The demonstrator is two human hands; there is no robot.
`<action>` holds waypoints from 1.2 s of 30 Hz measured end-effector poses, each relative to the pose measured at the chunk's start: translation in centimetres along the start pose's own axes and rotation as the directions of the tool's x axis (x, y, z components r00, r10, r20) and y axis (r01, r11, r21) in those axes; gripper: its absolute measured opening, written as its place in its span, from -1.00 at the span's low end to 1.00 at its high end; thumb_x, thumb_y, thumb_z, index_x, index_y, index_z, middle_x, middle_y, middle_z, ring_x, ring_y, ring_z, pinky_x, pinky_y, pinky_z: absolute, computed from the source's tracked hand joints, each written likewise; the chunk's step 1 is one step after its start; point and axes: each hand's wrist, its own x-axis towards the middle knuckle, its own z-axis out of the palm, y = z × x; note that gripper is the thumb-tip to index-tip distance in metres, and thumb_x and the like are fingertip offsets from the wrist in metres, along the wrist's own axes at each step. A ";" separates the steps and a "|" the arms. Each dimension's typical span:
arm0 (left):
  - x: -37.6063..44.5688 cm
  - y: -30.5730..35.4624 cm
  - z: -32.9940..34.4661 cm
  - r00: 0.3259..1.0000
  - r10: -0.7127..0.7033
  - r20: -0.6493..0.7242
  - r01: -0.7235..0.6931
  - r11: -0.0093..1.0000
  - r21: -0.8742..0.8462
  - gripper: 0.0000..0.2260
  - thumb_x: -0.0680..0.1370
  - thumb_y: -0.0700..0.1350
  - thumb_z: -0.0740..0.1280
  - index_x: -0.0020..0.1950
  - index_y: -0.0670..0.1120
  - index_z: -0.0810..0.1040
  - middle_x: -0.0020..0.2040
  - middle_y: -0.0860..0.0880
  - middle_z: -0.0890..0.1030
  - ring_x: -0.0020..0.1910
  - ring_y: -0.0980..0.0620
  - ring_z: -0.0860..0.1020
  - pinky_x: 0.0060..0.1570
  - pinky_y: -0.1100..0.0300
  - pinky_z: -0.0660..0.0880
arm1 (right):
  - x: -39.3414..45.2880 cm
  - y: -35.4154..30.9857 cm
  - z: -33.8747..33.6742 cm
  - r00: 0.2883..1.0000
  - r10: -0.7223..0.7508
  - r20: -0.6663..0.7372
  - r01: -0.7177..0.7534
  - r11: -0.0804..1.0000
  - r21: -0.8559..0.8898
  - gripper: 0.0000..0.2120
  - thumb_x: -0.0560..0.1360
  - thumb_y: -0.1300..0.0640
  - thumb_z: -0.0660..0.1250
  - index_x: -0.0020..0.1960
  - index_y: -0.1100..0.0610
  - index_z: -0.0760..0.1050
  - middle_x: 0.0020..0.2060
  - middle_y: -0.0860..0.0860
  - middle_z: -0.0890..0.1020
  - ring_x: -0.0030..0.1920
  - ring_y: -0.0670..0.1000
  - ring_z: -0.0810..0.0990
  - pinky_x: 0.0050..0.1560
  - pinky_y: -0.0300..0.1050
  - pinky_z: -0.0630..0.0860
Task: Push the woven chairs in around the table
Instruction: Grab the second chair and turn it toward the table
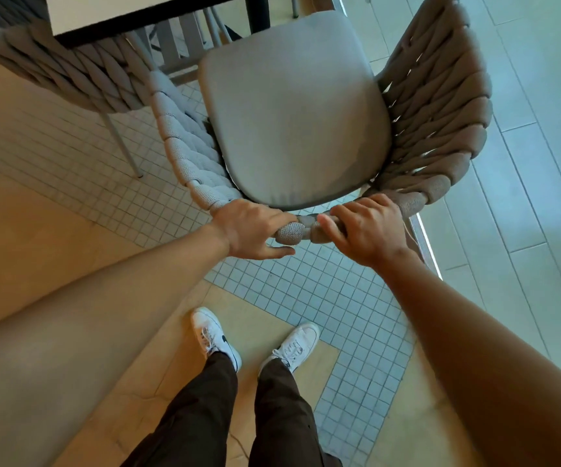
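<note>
Both hands on the top rail of the woven chair (292,129): left hand (248,230) and right hand (366,227) each have their grip closed around the wrapped backrest. The chair sits just short of the worktop (131,11), seat front barely under its edge. A second woven chair (63,69) is already tucked in at left. Step: mid-push. Next: straight shove forward, keeping clear of the worktop leg (257,13).

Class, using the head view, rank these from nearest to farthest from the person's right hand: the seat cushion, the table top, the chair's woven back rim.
1. Woven back rim, under the right hand.
2. Seat cushion, just ahead.
3. Table top, far upper left.
</note>
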 end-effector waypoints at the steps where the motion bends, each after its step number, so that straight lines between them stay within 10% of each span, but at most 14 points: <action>1: -0.2 -0.3 -0.3 1.000 0.029 0.005 -0.029 0.999 0.019 -0.45 0.51 0.38 0.23 0.32 0.05 0.55 -0.03 0.07 0.71 -0.15 0.00 0.67 -0.25 0.06 0.57 | 0.1 -1.3 0.1 1.000 0.023 0.012 -0.023 1.000 -0.009 -0.30 0.67 -0.33 -0.13 -0.08 0.05 0.66 -0.16 0.00 0.73 -0.12 0.09 0.68 0.05 0.03 0.41; 16: -1.5 -3.5 -0.2 0.995 -0.097 0.026 0.093 0.986 0.137 -0.51 0.47 0.38 0.17 -0.08 0.02 0.67 -0.30 0.01 0.67 -0.32 -0.11 0.64 -0.27 0.07 0.55 | 1.5 -5.8 1.8 0.965 0.200 -0.171 -0.198 0.980 0.025 -0.41 0.63 -0.21 0.18 -0.43 0.12 0.55 -0.51 0.02 0.57 -0.50 0.11 0.51 -0.33 -0.06 0.46; 25: -1.5 -2.8 -0.9 0.973 -0.173 0.150 0.154 0.980 0.129 -0.58 0.46 0.37 0.24 0.01 0.07 0.60 -0.19 0.02 0.67 -0.21 -0.09 0.64 -0.20 0.08 0.52 | 1.6 -5.9 1.2 0.974 0.222 -0.030 -0.223 0.974 -0.026 -0.35 0.64 -0.29 0.04 -0.36 0.10 0.58 -0.45 -0.02 0.57 -0.44 0.06 0.49 -0.31 -0.11 0.25; 36: -4.5 -2.2 -7.5 0.885 -0.216 0.412 0.255 0.966 -0.041 -0.48 0.51 0.29 0.31 0.39 0.08 0.43 0.29 0.08 0.54 0.30 -0.01 0.48 0.25 -0.10 0.47 | 1.3 -9.0 -4.9 0.876 0.210 0.434 -0.222 0.975 -0.025 -0.30 0.64 -0.34 -0.14 0.11 0.11 0.61 0.13 0.11 0.65 0.18 0.16 0.58 0.38 0.19 0.32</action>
